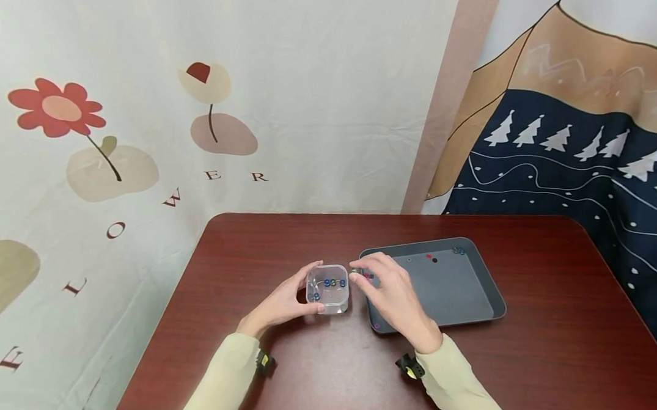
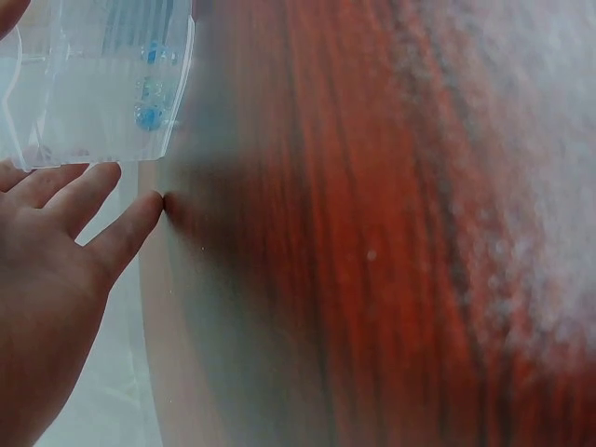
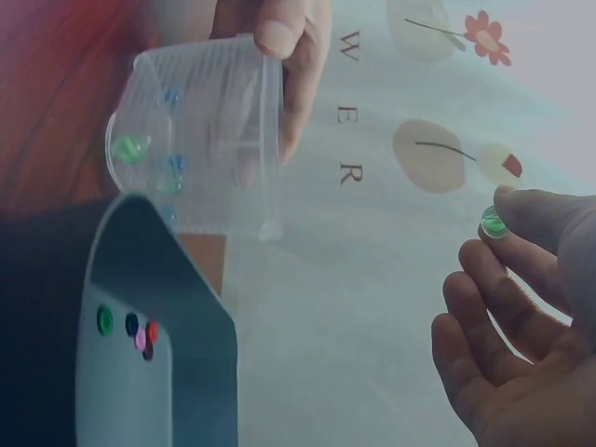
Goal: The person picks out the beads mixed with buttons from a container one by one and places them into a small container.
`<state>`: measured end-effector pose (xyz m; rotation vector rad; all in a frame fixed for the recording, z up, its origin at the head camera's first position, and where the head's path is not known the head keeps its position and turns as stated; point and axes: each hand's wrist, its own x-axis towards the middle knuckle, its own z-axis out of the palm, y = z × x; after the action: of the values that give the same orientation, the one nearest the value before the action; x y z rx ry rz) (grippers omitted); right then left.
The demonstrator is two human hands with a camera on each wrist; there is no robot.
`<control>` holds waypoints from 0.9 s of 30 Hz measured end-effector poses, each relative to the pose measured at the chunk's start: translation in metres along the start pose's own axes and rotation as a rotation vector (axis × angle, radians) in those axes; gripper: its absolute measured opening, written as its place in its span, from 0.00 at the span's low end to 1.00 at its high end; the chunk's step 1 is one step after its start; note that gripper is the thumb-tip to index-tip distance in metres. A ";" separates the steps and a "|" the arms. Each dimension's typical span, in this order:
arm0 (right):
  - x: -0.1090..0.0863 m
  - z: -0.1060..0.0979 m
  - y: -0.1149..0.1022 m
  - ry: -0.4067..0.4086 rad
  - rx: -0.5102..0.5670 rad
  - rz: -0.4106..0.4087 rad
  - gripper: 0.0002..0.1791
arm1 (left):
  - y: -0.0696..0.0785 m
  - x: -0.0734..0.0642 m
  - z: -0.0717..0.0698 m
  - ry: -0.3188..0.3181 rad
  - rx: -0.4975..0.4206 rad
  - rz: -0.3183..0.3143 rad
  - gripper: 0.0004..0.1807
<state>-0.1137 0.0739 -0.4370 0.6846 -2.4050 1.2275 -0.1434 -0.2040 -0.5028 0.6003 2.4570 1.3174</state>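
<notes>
My left hand [image 1: 283, 299] grips a clear square plastic container [image 1: 335, 298] by its sides, thumb on the near side and fingers round the far left corner. Several glass marbles [image 1: 333, 283] with blue and green swirls lie inside it. Just right of the container, over the left end of a grey tray [image 1: 448, 296], is my right hand [image 1: 389, 288]. In the right wrist view its thumb and index finger pinch a clear marble with a green swirl [image 3: 494, 223]; the other fingers are loosely bent.
The tray holds small round button-like pieces in red [image 1: 428, 256], black [image 1: 435, 260] and purple [image 1: 377, 325], plus marbles [image 1: 458, 251] in its far right corner. It stands on a dark red wooden table [image 1: 554, 325]. A printed curtain [image 1: 333, 107] hangs behind the table's far edge.
</notes>
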 end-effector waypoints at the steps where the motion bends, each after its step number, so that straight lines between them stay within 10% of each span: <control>1: 0.000 0.002 0.000 -0.004 0.005 -0.001 0.10 | 0.000 0.000 0.000 -0.001 0.000 0.001 0.53; 27: 0.001 0.050 0.006 -0.083 -0.020 0.000 0.10 | -0.002 0.001 0.000 -0.012 0.011 -0.005 0.53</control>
<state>-0.1226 0.0356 -0.4678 0.7438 -2.4812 1.1949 -0.1446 -0.2043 -0.5047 0.6025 2.4562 1.2954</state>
